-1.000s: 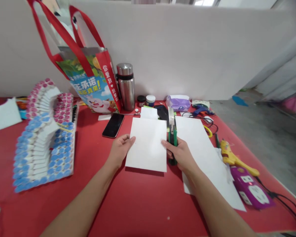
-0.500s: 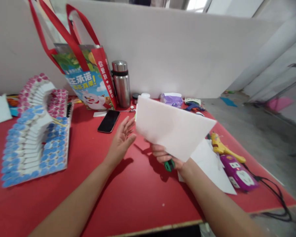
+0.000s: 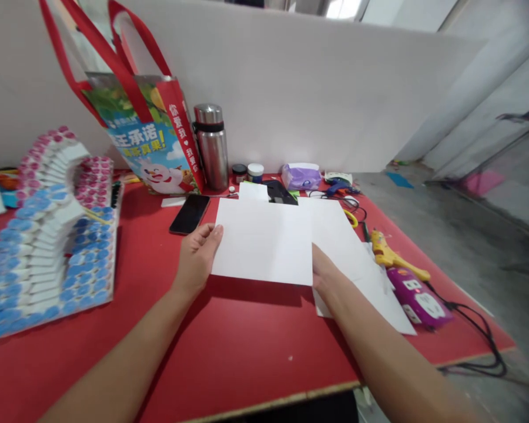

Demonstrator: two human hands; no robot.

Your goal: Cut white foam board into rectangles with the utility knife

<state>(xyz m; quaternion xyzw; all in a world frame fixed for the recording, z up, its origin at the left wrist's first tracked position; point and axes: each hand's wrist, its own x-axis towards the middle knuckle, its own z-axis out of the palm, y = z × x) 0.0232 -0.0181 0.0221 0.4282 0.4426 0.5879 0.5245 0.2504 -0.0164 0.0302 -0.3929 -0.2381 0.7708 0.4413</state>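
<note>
A stiff white sheet (image 3: 264,241) is held level above the red table, its shadow falling just below it. My left hand (image 3: 198,249) is closed on the left edge, thumb on top. At the right edge is my right hand (image 3: 321,267), whose fingers are hidden beneath the sheet. No green-handled tool shows now. More white paper (image 3: 348,247) lies on the table under and beyond my right forearm. A black phone (image 3: 190,214) rests to the left of the held sheet.
Blue and pink pieces stand in curved rows on a board (image 3: 114,252) at left. Behind are a printed bag (image 3: 158,147), a steel flask (image 3: 214,150) and a purple packet (image 3: 300,176). A yellow glue gun (image 3: 394,258) and a purple power strip (image 3: 418,299) are on the right.
The sheet has come down from a tilted, raised pose to nearly level. My left hand, previously open and apart, now grips its left edge. The green-handled tool in my right hand has gone out of sight.
</note>
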